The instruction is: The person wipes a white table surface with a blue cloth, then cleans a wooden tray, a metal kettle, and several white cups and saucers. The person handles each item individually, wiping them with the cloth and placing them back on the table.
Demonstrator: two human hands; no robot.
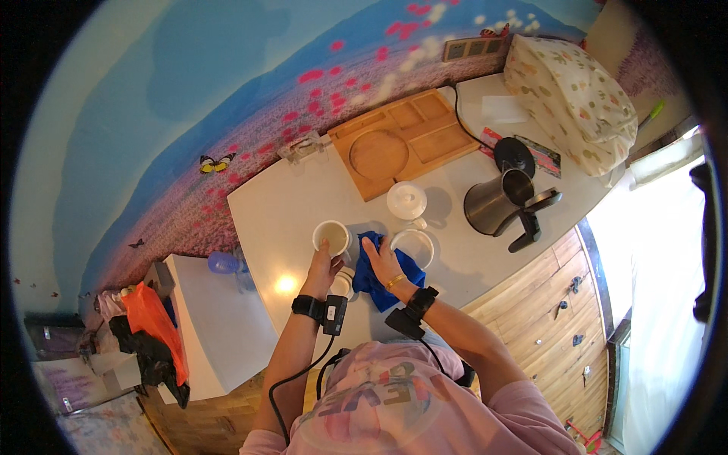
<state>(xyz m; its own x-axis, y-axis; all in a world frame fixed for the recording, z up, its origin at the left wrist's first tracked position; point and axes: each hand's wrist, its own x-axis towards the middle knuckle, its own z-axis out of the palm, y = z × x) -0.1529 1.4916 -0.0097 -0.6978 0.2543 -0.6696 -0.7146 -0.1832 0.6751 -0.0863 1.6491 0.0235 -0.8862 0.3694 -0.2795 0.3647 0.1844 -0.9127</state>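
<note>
My left hand (pixel 324 267) is closed around a white cup (pixel 331 236) with pale insides, its mouth facing up. My right hand (pixel 384 265) grips a crumpled blue cloth (pixel 366 282) on the white table, thumb apart from the fingers. Right beside those fingers stands a white round bowl-like vessel (pixel 414 249), partly covered by the hand and cloth. A small white cup or lid (pixel 343 283) sits by my left wrist, partly hidden. Beyond my right hand is a white lidded pot (pixel 407 201).
A wooden compartment tray (pixel 379 155) lies toward the wall. At the right stands a dark metal kettle (pixel 493 206) near a round black base (pixel 515 156) with a cord. A patterned cloth cover (pixel 572 91) bulges at the back right. A lower white cabinet (pixel 212 326) adjoins the left side.
</note>
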